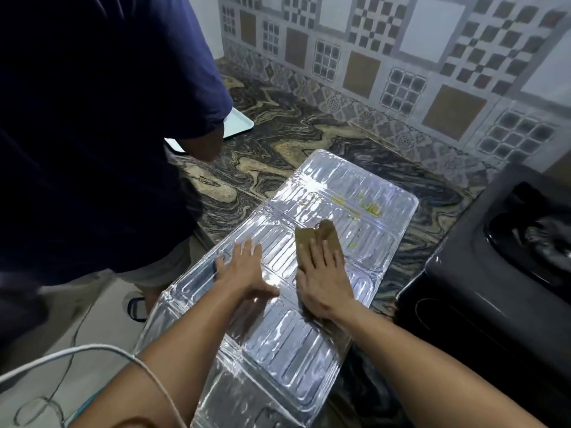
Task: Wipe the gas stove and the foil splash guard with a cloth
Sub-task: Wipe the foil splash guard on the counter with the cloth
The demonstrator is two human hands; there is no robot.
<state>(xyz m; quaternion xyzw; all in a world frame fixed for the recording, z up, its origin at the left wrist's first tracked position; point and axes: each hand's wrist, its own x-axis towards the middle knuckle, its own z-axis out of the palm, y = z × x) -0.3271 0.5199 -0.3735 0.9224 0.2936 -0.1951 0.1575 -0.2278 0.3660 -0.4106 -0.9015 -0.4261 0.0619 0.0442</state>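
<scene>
The shiny foil splash guard (278, 304) lies flat on the swirly stone counter (278, 125). It sticks out over the counter's near edge. The left hand (244, 270) lies flat on the foil with its fingers straight and spread, pressing it down. It holds nothing. The right hand (321, 273) is flat too, with straight fingers pressing on a brown cloth (318, 237). The cloth sits on the foil under that hand and pokes out past the fingertips. Yellow-green food bits (355, 206) are stuck on the far part of the foil, just past the cloth.

The black gas stove (494, 257) stands on the right, just beside the foil. Another person in a dark blue shirt (92, 118) stands on the left. A pale tray (241, 122) peeks out behind that person's arm. A white cable (92, 350) runs over the left forearm. The wall behind the counter has patterned tiles (401, 57).
</scene>
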